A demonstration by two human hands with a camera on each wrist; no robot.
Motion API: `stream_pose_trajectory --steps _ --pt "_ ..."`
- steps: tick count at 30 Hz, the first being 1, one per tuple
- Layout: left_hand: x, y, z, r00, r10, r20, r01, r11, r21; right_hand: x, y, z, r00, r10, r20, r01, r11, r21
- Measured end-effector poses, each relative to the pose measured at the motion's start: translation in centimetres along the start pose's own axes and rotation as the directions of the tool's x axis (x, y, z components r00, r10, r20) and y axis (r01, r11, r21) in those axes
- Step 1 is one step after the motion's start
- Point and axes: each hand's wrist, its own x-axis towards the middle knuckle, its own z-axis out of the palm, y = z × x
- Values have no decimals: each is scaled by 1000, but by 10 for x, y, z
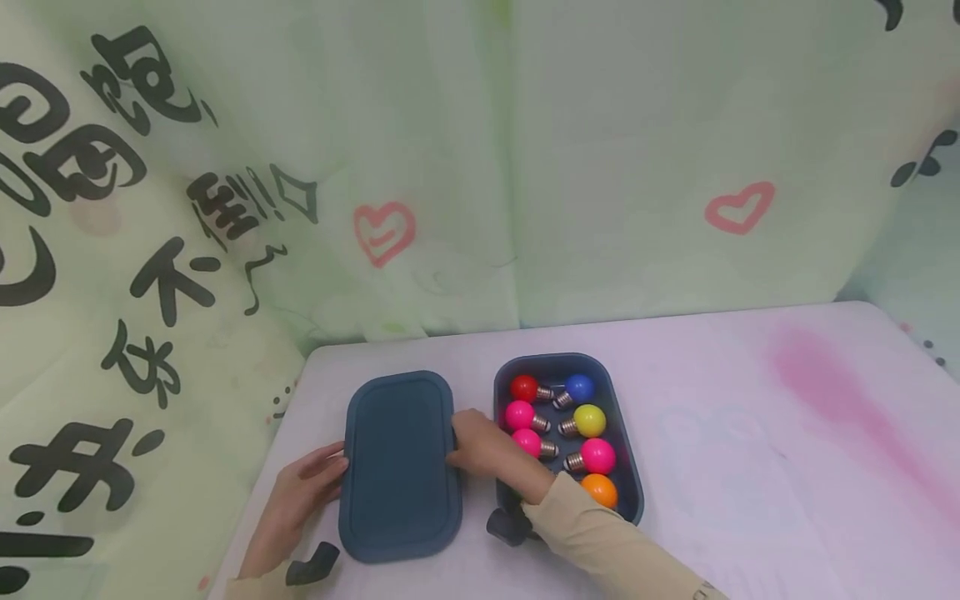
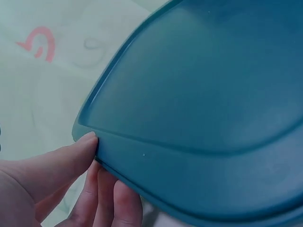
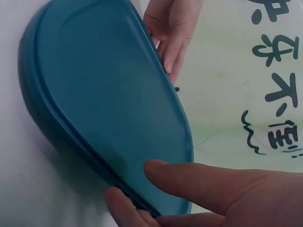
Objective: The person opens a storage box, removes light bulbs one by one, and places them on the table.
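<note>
A dark blue rounded rectangular lid (image 1: pixel 397 467) is held between both hands over the left part of the table. My left hand (image 1: pixel 296 500) grips its left edge; in the left wrist view the thumb (image 2: pixel 83 146) lies on the rim with the fingers underneath. On the opposite edge, my right hand (image 1: pixel 483 446) pinches the lid, its thumb (image 3: pixel 184 182) on top in the right wrist view. Right of the lid stands a matching tray (image 1: pixel 632 475) with several coloured bulbs, among them a red bulb (image 1: pixel 524 388), a yellow bulb (image 1: pixel 591 421) and an orange bulb (image 1: pixel 600 490).
My right forearm crosses over the tray's near left corner and hides part of it. The white table (image 1: pixel 720 467) has a pink stain (image 1: pixel 817 367) at right. A pale green curtain (image 1: pixel 600 167) with hearts and black lettering hangs behind and at left.
</note>
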Motion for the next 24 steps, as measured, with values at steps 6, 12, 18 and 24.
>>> stream_pose_trajectory --steps 6,12,18,24 --pt "0 -1 -2 999 2 -44 -1 999 33 4 -2 5 1000 19 25 -18 1000 -12" --pt "0 -1 -1 999 23 -44 -19 997 74 4 -3 8 999 41 34 -40 999 -27" --pt "-5 1 0 995 59 -75 -48 989 141 3 -3 12 999 29 27 -27 998 -62" --pt "-8 5 2 995 54 -84 -38 983 182 1 -6 6 999 40 21 -38 996 -84"
